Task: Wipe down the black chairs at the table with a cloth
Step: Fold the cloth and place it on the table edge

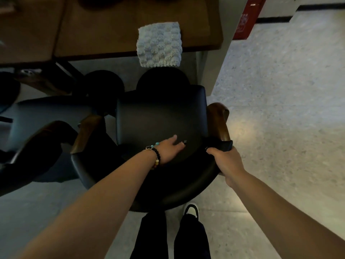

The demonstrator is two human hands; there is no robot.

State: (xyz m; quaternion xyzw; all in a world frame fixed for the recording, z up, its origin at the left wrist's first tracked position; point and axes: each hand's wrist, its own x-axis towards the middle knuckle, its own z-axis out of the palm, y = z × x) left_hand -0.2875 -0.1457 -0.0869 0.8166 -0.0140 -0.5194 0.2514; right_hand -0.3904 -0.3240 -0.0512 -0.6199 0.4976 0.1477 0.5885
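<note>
Fingers (pixel 210 150) curled round black chair (pixel 160 118) backrest's right end, left hand (pixel 170 147) flat mid-frame, probably steadying it; cloth (pixel 159 44) unheld up top.

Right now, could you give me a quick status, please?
Left hand flat on chair seat; right hand grips backrest. Cloth on table edge. Nothing blocking.

Count: two hands, two black chairs, one cloth, one desk

One chair (pixel 160 118) lies under both hands, the left hand (pixel 169 148) flat on its seat and the right hand (pixel 224 159) gripping its back edge; a second chair (pixel 46 116) stands to the left of the left hand. One grey cloth (pixel 159 43) hangs over the edge of the one desk (pixel 104 34), well ahead of both hands. One beaded bracelet (pixel 156 157) circles the left wrist.
</note>
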